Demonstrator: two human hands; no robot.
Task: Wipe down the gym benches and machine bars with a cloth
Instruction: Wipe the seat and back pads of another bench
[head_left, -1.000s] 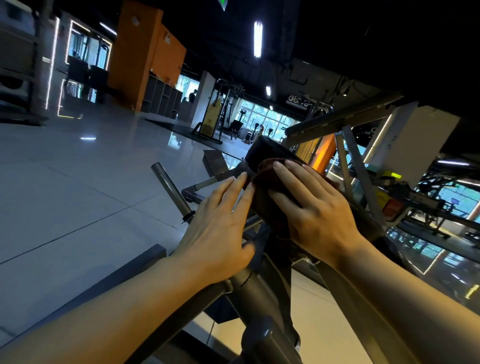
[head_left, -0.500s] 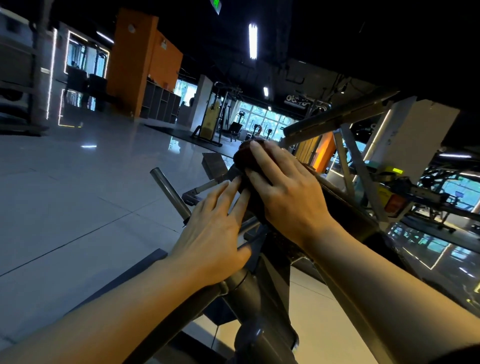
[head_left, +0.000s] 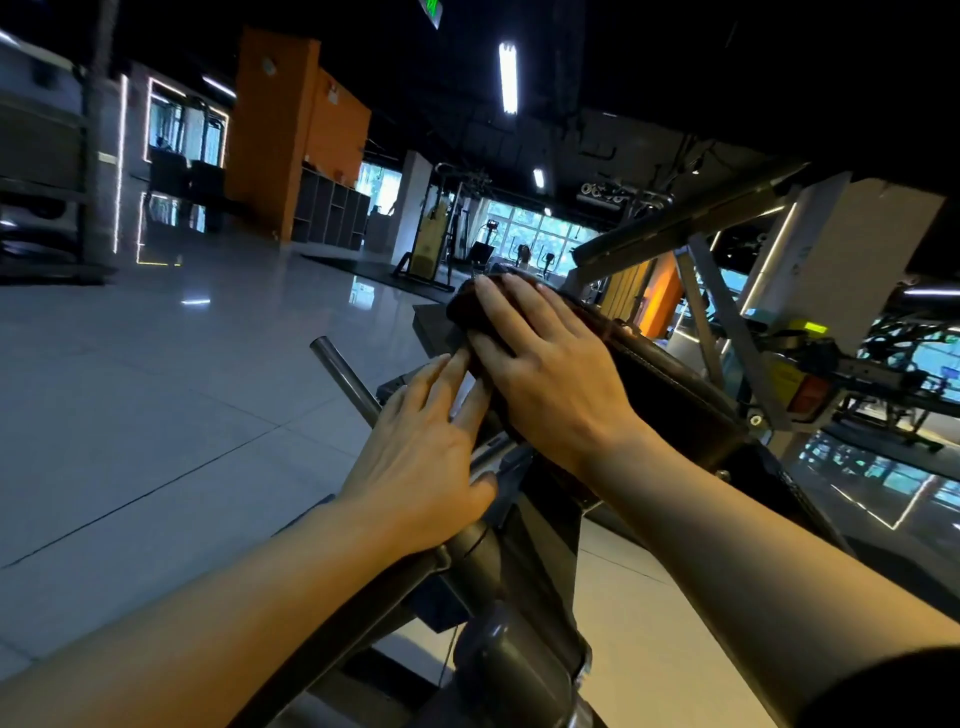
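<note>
My right hand (head_left: 545, 364) presses the cloth (head_left: 465, 312) flat-fingered onto the pad (head_left: 670, 384) (centre frame); left hand (head_left: 421, 467), open, steadies the frame (head_left: 519, 597)

Orange pillar (head_left: 270, 130) rises beyond glossy tiled floor (head_left: 156, 389), ceiling strip light (head_left: 507, 78) glowing.

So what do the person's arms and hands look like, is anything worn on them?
Both forearms are bare up to the frame edge. The left hand and right hand carry no gloves, and no rings, watch or bands show. Only a dark edge, perhaps a sleeve, appears at the bottom right, near the right arm's upper end.
</note>
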